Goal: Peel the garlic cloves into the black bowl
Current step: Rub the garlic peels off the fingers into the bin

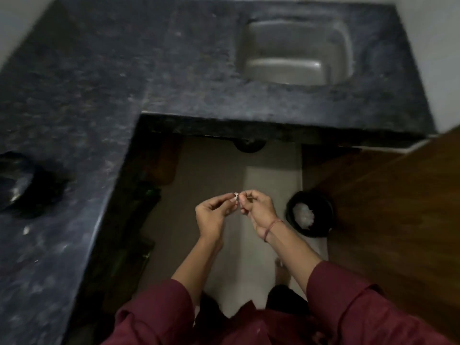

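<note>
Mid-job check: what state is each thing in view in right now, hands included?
garlic clove: in the air, pinched between both hands.
left hand: fingertips pinch the clove.
right hand: fingertips pinch the clove's other side.
black round container: upright, low beside the right hand, whitish pieces inside.
sink: empty, no water seen.
dark object on the counter: too blurred to tell.
</note>
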